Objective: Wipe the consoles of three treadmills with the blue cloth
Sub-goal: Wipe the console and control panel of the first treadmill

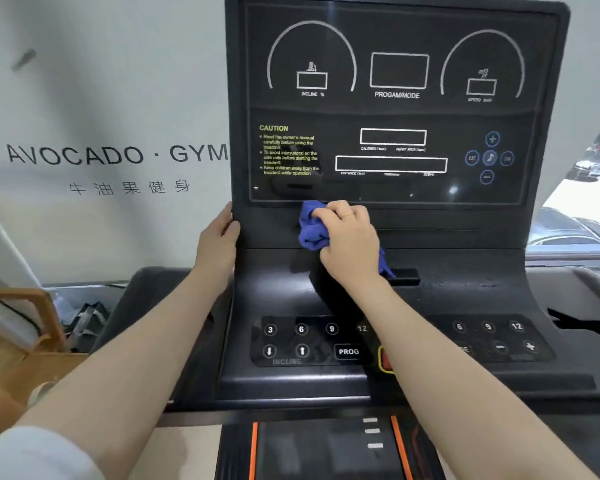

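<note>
Right hand (350, 242) bunches the cloth (313, 226) in curled fingers and presses it on the console (395, 216), on the matte band just below the glossy display panel (392, 98), left of centre. Blue cloth sticks out to the left of the knuckles, and a small tail shows at the wrist side, near a dark slot (406, 274). Thin ring (347, 214) on one finger of that hand.

Left hand (219, 233) is on the console's left edge, thumb on the front face, fingers round the side (mostly hidden, so how far they wrap I can't tell); it grips the edge, holds nothing else.

Display is dark: two arc gauges, boxes marked INCLINE and PROGAM/MODE, yellow CAUTION text (289, 150) at lower left, round blue buttons (489, 158) at right. Lower down, a keypad (302, 339) with 3, 6, 9, 12, arrows and PROG; the right forearm crosses it and covers part of a red button (386, 363) with a yellow rim.

Belt (326, 448) with orange side stripes at the bottom. Wall (111, 98) at left reads AVOCADO · GYM. Brown paper bag (21, 334) at lower left. Parked cars (575, 230) visible at far right (through glass, blurry).
</note>
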Action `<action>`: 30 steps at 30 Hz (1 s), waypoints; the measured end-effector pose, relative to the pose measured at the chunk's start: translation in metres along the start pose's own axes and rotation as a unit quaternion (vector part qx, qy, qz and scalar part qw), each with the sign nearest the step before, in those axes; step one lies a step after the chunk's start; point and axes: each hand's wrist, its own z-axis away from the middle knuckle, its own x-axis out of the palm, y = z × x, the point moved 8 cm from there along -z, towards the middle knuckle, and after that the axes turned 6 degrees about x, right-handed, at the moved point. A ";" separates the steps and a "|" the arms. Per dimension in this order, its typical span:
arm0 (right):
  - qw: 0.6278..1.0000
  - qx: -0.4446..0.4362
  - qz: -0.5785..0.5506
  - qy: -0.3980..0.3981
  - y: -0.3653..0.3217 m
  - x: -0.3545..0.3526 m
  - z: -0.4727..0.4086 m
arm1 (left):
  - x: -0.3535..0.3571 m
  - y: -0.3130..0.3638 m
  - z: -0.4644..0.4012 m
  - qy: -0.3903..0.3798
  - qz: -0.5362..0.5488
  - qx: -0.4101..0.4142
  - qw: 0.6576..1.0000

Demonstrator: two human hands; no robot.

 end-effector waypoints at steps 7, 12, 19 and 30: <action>0.993 0.098 0.012 0.058 -0.030 0.013 0.002 | -0.003 -0.010 -0.006 -0.098 0.037 -0.058 0.993; 0.998 0.069 -0.006 0.008 -0.091 0.046 0.001 | -0.004 -0.019 -0.007 -0.069 0.089 -0.085 0.990; 0.974 -0.218 0.010 -0.064 -0.101 0.055 0.018 | -0.002 -0.014 -0.004 -0.092 0.051 -0.091 0.990; 0.992 -0.060 0.084 0.071 -0.011 0.020 0.035 | 0.005 -0.027 0.002 -0.077 -0.031 -0.033 0.996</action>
